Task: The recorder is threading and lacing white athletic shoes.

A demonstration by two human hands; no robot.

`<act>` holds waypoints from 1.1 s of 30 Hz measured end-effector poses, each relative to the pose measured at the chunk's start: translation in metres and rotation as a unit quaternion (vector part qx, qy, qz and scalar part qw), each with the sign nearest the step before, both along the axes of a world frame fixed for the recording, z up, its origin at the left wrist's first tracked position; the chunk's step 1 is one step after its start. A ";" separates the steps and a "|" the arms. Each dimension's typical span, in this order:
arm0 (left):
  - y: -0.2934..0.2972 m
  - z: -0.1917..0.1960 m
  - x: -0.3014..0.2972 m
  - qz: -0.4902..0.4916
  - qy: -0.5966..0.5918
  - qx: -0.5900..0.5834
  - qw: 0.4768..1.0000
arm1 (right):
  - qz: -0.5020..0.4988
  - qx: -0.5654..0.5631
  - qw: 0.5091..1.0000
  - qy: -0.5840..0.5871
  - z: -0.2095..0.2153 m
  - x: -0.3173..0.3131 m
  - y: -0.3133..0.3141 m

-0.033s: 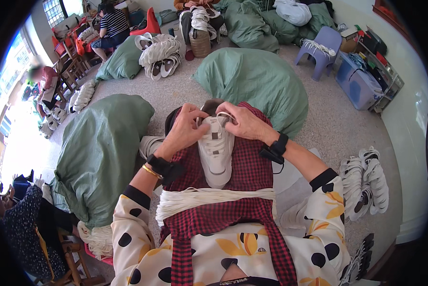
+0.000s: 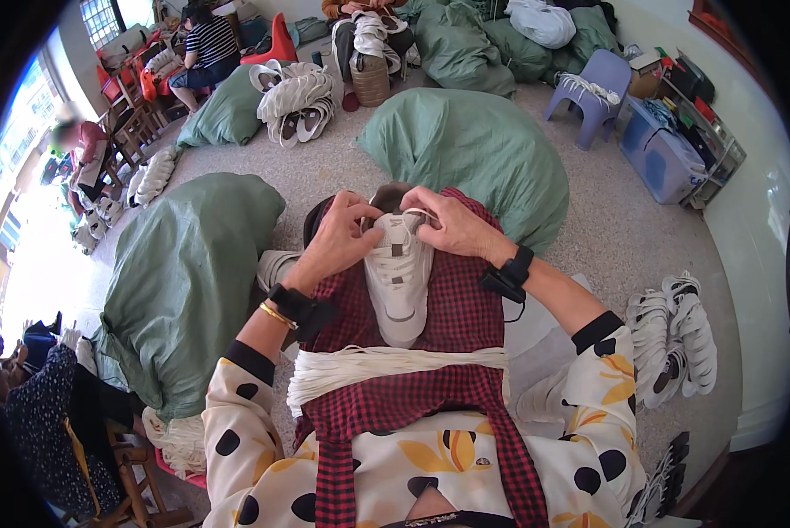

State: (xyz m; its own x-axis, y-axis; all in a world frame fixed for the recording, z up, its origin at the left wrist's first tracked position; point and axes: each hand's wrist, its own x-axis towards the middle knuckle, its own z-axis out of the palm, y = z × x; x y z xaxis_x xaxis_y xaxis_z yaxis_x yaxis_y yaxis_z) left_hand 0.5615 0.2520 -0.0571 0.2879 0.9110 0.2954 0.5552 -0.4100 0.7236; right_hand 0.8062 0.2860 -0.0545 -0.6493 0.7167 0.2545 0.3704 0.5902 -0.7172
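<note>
A white sneaker (image 2: 398, 295) rests on my lap with its toe toward me and its dark-lined opening away from me. White laces cross its tongue. At the left side of the opening, my left hand (image 2: 346, 236) is closed in a pinch on a lace end. My right hand (image 2: 452, 227) pinches a looped shoelace (image 2: 419, 212) at the right side. Both sets of fingertips are partly hidden. Across my lap, on the red-and-black checked apron (image 2: 465, 308), lies a thick bundle of white laces (image 2: 395, 370).
Large green sacks (image 2: 192, 290) stand to the left and ahead (image 2: 474, 158). Stacked white shoes (image 2: 672, 339) lie at my right, more shoes (image 2: 300, 101) farther off. A purple chair (image 2: 593, 92) holds laces near a plastic bin (image 2: 663, 150). Several other people sit working around the room.
My fingers have shifted very slightly at the shoe's opening, and the lace loop in my right hand has moved a little. The sneaker stays in place on my lap.
</note>
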 end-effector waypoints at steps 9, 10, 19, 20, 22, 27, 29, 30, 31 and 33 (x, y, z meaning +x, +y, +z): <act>0.001 -0.013 0.001 0.012 -0.023 0.011 1.000 | 0.043 -0.036 0.997 0.052 -0.003 0.006 0.005; 0.000 -0.013 0.000 0.016 -0.023 0.013 1.000 | 0.018 -0.015 0.998 0.052 0.000 0.004 -0.001; -0.031 0.003 -0.009 0.023 0.010 -0.012 1.000 | -0.040 0.205 0.977 -0.029 0.015 0.055 -0.038; -0.030 0.006 -0.014 0.010 0.037 0.031 0.999 | -0.064 0.207 0.976 -0.032 0.016 0.056 -0.042; -0.011 -0.012 -0.032 -0.011 -0.014 0.016 1.000 | -0.063 0.229 0.970 -0.052 0.001 0.066 -0.034; -0.025 -0.007 -0.037 -0.034 0.040 0.101 0.993 | -0.072 0.268 0.960 -0.023 -0.020 0.069 -0.038; -0.034 -0.019 -0.049 -0.061 0.061 0.213 0.973 | -0.064 0.298 0.952 -0.041 -0.014 0.066 -0.042; -0.036 -0.024 -0.061 -0.048 0.148 0.263 0.952 | -0.067 0.295 0.952 -0.039 -0.010 0.066 -0.044; -0.036 -0.027 -0.074 -0.038 0.233 0.314 0.920 | -0.059 0.316 0.945 -0.066 -0.003 0.068 -0.045; -0.040 -0.026 -0.104 -0.034 0.275 0.316 0.907 | -0.051 0.339 0.935 -0.090 0.013 0.073 -0.043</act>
State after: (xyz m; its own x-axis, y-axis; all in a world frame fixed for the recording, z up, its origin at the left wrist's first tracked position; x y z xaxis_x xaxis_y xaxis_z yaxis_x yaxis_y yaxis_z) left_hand 0.4580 0.2118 -0.0829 0.5998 0.5848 0.5462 0.7188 -0.6936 -0.0467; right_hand 0.8792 0.2432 -0.0416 -0.6627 0.4906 0.5658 0.5273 0.8422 -0.1126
